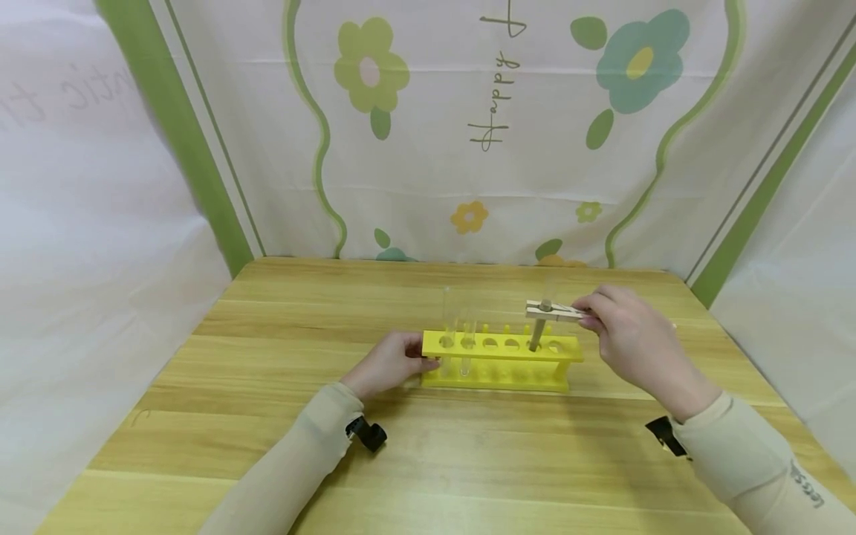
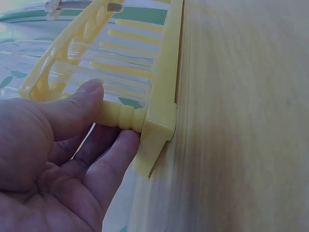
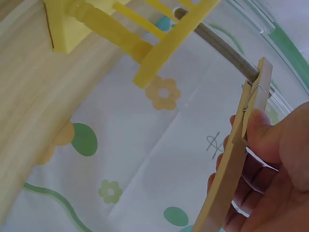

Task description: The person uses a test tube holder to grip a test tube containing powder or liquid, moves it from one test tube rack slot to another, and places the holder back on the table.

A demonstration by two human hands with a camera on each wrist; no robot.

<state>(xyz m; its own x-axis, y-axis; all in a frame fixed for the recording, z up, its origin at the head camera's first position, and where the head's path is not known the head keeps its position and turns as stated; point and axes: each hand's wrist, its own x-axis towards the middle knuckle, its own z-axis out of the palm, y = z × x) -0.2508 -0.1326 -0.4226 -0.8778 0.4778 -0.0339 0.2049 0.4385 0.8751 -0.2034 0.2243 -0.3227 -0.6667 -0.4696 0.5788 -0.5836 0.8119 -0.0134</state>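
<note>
A yellow test tube rack (image 1: 568,349) stands on the table. My left hand (image 1: 391,360) holds it by the end post (image 2: 113,114), thumb on one side and fingers on the other. Two clear test tubes (image 1: 466,362) stand upright at the rack's left end. My right hand (image 1: 628,345) grips a wooden test tube clamp (image 3: 227,176) above the right end. The clamp's jaws are round a tilted test tube (image 3: 224,48) with grey-brown content. The lower end of that tube is at a hole near the rack's right end; how deep it sits, I cannot tell.
The wooden table (image 1: 428,461) extends around the rack on every side. A white curtain (image 1: 428,163) with printed flowers hangs at its back edge, and white cloth also flanks both sides. Pegs (image 1: 507,328) line the rear of the rack.
</note>
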